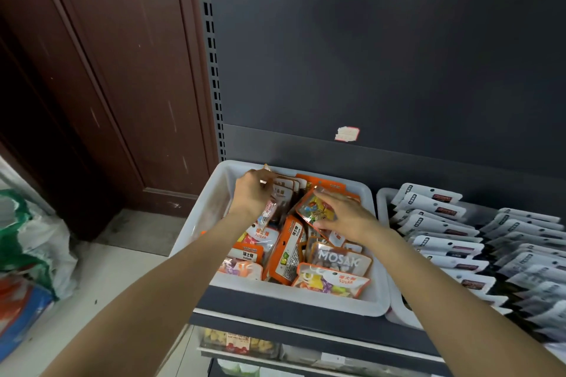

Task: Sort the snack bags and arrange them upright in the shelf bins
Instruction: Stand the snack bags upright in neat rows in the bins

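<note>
Head view. White bin [211, 211] at the left end of the shelf [275, 300], holding orange-edged candy bags in a jumble. Along its back wall a short row of bags [286, 190] already stands upright.

Left hand [252, 193], near the bin's back left corner, curls round the top of a bag [269, 208] and pinches it. Likely holding it on end to add it to the standing row or to keep that row from tipping.

Right hand [346, 214], over the middle of the bin, grips a bag with a clear window [315, 208], thumb under, fingers over, tilted above the loose pile. Probably just lifted out for sorting.

Front half of the bin is not yet sorted: bags lie flat and crossed.

Writing: "MOSAK" on a brown-fronted bag [338, 257] near the front right corner; "SUGAR" with Chinese characters on the bag [346, 280] at the front edge, and on others.

Second bin [395, 312] to the right, touching or nearly so: black and white packets [447, 242] in neat overlapping rows, print too small to read.

Pale sticker [347, 133] on the grey back panel, unreadable.
</note>
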A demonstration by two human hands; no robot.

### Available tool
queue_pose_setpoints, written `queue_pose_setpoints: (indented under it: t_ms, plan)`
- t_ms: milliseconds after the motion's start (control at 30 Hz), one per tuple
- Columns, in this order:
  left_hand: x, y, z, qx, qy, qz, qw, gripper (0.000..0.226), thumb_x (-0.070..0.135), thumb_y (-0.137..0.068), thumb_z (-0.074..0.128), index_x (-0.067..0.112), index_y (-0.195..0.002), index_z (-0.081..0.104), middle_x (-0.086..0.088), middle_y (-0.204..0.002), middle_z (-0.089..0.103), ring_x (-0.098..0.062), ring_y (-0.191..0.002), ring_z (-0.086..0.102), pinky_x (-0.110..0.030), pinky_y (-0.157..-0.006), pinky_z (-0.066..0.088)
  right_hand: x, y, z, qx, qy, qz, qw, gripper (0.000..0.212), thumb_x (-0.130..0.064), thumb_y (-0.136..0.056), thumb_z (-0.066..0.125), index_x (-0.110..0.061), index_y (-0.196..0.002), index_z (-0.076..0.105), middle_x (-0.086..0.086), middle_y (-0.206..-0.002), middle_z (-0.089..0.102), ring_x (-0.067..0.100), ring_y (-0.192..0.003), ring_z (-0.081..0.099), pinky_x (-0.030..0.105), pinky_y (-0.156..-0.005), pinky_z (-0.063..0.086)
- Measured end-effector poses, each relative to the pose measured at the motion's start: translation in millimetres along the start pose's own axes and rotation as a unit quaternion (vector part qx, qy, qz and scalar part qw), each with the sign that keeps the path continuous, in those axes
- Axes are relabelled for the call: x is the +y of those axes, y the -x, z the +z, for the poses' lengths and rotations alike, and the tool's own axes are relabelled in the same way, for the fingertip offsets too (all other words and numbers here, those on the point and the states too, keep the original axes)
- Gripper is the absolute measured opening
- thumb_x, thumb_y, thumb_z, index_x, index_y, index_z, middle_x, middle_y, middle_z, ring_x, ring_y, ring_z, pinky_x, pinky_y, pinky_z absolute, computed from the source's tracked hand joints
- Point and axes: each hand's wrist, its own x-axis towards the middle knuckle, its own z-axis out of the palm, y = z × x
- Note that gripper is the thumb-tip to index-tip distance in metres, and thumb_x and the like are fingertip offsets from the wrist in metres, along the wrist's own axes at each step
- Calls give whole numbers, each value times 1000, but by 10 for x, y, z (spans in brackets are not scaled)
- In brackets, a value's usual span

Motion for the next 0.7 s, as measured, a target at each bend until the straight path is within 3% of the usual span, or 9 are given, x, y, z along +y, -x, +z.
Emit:
queue_pose_setpoints:
  t_ms: [100, 200, 300, 400, 467, 533, 633, 700]
  plan:
    - [-32, -46, -83, 19, 53, -39, 998, 24, 8, -94, 53, 11, -110, 70, -9, -109, 69, -24, -100, 64, -21, -84, 48, -83, -91, 25, 7, 61, 41, 997, 58, -28, -88, 64, -29, -141, 39, 0, -148, 38, 21, -133, 39, 35, -104, 39]
    - [-45, -81, -142, 8, 169, -74, 983, 21, 3, -91, 59, 9, -109, 68, -10, -107, 69, -25, -92, 66, -37, -85, 56, -320, -156, -14, 68, -90, 8, 994, 58, -27, -88, 65, -26, -141, 40, -1, -145, 41, 19, -129, 44, 32, -101, 40]
    - [-24, -96, -184, -20, 204, -66, 976, 27, -1, -89, 60, 7, -114, 62, -13, -105, 67, -25, -90, 64, -44, -84, 56, -702, -245, -9, 38, -219, -52, 973, 66, -28, -82, 71, -25, -141, 41, -3, -140, 49, 18, -127, 47, 33, -103, 39]
    - [-41, -98, -239, -77, 204, -38, 975, 40, 0, -89, 59, 7, -128, 54, -14, -118, 62, -25, -101, 62, -32, -90, 51, -866, -424, 107, 130, -159, -21, 979, 35, -19, -89, 64, -21, -123, 59, 1, -119, 65, 21, -110, 60, 37, -92, 50]
    - [-151, -129, -295, -85, 126, -2, 988, 46, 4, -90, 60, 11, -134, 49, -10, -130, 57, -24, -116, 56, -23, -92, 44, -867, -497, 148, 180, -153, 19, 971, 28, -11, -92, 58, -15, -120, 63, 5, -117, 66, 21, -107, 62, 35, -89, 52]
    - [-304, -163, -372, -88, -25, 48, 995, 60, 11, -88, 63, 20, -142, 38, -4, -141, 46, -23, -130, 43, -26, -101, 36, -867, -527, 177, 194, -138, 5, 971, 27, -10, -92, 57, -13, -118, 64, 5, -118, 66, 20, -107, 62, 33, -87, 52]
    - [-433, -209, -470, -143, -226, 105, 958, 75, 25, -85, 67, 28, -147, 25, 2, -148, 34, -22, -138, 27, -37, -110, 27, -858, -577, 237, 170, -109, -32, 979, 23, -11, -91, 60, -16, -112, 67, 3, -120, 64, 19, -110, 59, 28, -89, 46]
    - [-455, -235, -468, -180, -308, 105, 928, 65, 28, -91, 58, 28, -147, 25, -3, -140, 44, -25, -132, 36, -36, -108, 28, -807, -607, 245, 147, -113, -29, 982, 25, -11, -88, 63, -17, -112, 67, 3, -124, 59, 19, -117, 53, 24, -91, 37]
